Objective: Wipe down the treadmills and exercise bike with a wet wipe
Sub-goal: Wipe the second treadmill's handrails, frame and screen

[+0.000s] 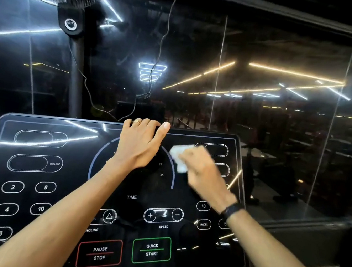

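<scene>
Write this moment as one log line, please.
left hand: grips console top edge | right hand: presses wet wipe on treadmill console | stage: wiping

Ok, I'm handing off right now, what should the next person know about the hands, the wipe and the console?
Left hand: fingers curled over the top edge of the treadmill console, steadying it.
Right hand: holds the white wet wipe against the console's upper right; motion-blurred, mid-wipe.
Done: cannot tell which areas are already wiped.
Left: the rest of this console as needed, then the other treadmills and the exercise bike, none in view.
</scene>
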